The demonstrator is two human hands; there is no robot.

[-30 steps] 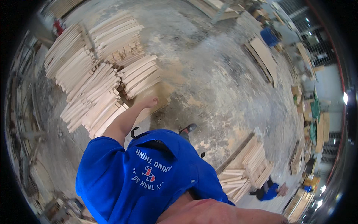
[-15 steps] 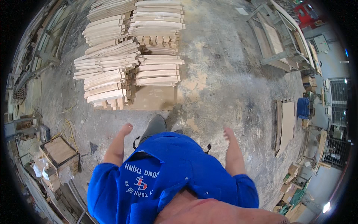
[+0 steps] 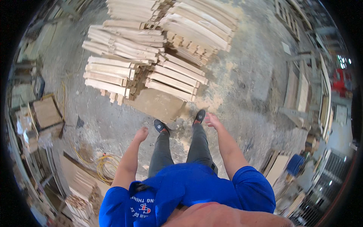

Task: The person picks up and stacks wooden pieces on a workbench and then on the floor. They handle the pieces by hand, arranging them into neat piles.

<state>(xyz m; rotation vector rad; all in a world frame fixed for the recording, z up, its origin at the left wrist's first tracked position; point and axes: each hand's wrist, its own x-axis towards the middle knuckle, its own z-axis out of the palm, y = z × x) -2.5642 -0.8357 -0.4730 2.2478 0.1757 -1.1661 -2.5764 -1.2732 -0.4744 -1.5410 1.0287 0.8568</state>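
My left hand (image 3: 141, 134) hangs low beside my left leg, over the concrete floor. Its fingers point away and are mostly hidden behind the back of the hand. Out in front of my right leg is my right hand (image 3: 213, 120), its fingers loosely bent and apart with nothing in them. Ahead on the floor lie stacks of pale wooden slats: a near left stack (image 3: 107, 77), a near right stack (image 3: 176, 77) and a far right stack (image 3: 202, 24). Neither hand touches them. A brown board (image 3: 159, 104) lies flat at the near end of the stacks.
Yellow hose (image 3: 106, 166) coils on the floor at my left, near a brown-topped box (image 3: 46, 113). More stacked wood (image 3: 81, 198) stands at the lower left. On the right are a wooden rack (image 3: 300, 89), leaning panels (image 3: 276, 166) and a blue container (image 3: 295, 164).
The view has turned, so the slat stacks now slant. Both my shoes have come into sight near the board. My right hand has swung forward and inward; my left hand hangs nearer my leg.
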